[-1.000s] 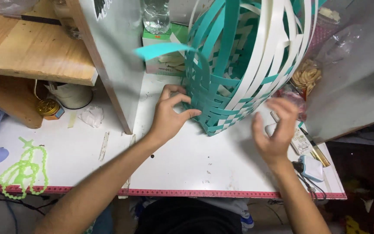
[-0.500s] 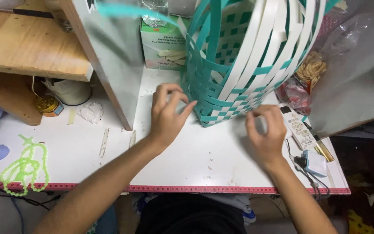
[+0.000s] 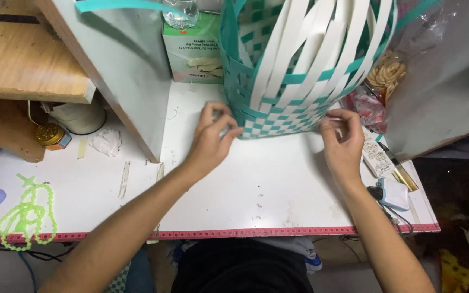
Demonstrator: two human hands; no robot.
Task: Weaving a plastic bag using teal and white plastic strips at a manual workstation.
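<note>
- Left hand is pressing against the lower left corner of the half-woven basket of teal and white flat plastic strips; fingers are curled narrow, pinching at the woven edge there, thumb tip touching the basket wall.
- Right hand is sitting at the lower right corner of the same basket, fingers bent close together and appearing to nip a strip end; the exact grip is too small to tell.
- Basket is standing on the white tabletop, near its back edge, loose white and teal uprights fanning upward out of view.
- Change over the last second: the right hand, hovering clear of the weave with fingers spread a second ago, is now closing in and touching the corner; the left hand is staying put on its corner. The basket is reading more squarely upright than before, though the head camera is also shifting.
- Reading: both hands are now bracing the base row, so the work is looking like tightening or tucking at the checkered bottom band.
- A loose teal strip is trailing off to the upper left.
- Nearby: green cardboard box just behind the basket's left side, round brass-coloured tin under the wooden shelf, neon green bead string at the near left, white remote control just beside the right hand.
</note>
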